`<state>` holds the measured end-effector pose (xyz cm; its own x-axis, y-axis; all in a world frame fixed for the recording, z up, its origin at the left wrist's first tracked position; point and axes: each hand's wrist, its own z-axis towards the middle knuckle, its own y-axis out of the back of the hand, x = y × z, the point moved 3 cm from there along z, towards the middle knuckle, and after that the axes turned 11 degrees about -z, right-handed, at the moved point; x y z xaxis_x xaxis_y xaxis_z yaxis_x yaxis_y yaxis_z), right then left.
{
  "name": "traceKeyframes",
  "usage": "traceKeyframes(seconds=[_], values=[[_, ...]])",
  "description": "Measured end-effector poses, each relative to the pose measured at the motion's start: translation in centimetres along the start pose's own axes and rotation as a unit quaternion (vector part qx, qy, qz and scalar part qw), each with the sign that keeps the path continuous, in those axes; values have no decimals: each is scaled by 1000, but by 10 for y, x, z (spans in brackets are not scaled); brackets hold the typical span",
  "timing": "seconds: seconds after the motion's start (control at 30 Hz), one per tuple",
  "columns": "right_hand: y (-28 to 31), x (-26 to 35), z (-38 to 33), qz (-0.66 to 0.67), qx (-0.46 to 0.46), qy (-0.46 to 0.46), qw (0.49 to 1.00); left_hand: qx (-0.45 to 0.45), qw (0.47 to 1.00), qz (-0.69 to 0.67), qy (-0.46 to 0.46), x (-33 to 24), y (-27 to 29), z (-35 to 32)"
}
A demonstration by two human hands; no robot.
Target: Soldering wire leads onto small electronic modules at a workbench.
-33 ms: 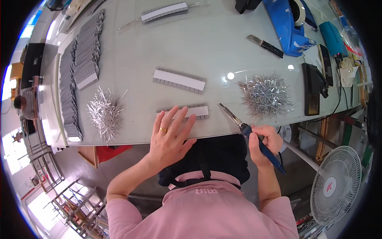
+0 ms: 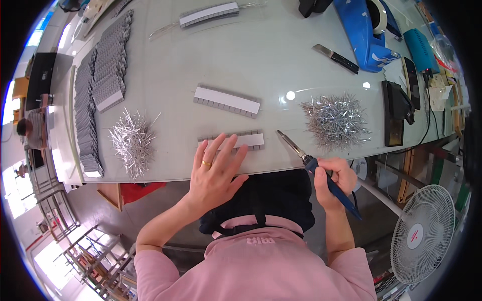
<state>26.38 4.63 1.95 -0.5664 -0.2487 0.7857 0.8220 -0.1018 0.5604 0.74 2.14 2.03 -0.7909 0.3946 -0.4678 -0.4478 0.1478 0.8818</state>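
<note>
My left hand (image 2: 213,175) lies with its fingers stretched out and spread over a grey segmented strip with a white face (image 2: 255,140), near the table's front edge. The fingers cover much of that strip. In my right hand (image 2: 339,180) is a dark blue soldering iron (image 2: 311,162), its tip pointing up and left, just right of the strip. A second grey and white strip (image 2: 227,101) lies slightly tilted beyond my left hand. To the right is a heap of short silvery wire pieces (image 2: 335,121); another silvery heap (image 2: 132,144) sits to the left.
Rows of stacked grey strips (image 2: 108,62) stand at the far left. A bundled strip (image 2: 209,14) lies at the back. Toward the right are a utility knife (image 2: 335,58), a blue tape dispenser (image 2: 359,35), a black soldering iron stand (image 2: 394,113), a phone (image 2: 411,83) and a fan (image 2: 423,234).
</note>
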Motion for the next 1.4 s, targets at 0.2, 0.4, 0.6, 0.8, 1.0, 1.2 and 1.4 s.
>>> traceKeyframes(seconds=[0.2, 0.4, 0.6, 0.8, 1.0, 1.2, 1.4], values=[[-5, -3, 0, 18, 24, -35, 999, -16, 1000, -2, 10, 5, -9, -1], [-3, -8, 3, 58, 45, -104, 992, -14, 1000, -17, -15, 8, -13, 9], [-3, -9, 6, 85, 51, -127, 987, -13, 1000, -12, -11, 8, -13, 12], [2, -5, 9, 51, 65, -115, 990, -4, 1000, -12, -13, 7, -14, 15], [2, 18, 21, -58, 61, 21, 996, -2, 1000, -16, -17, 8, -14, 17], [-7, 44, 33, -104, 72, 154, 980, -11, 999, -31, 1, 12, -9, 8], [21, 10, -3, -69, -34, 25, 997, -190, 956, 108, 194, 53, 33, -15]])
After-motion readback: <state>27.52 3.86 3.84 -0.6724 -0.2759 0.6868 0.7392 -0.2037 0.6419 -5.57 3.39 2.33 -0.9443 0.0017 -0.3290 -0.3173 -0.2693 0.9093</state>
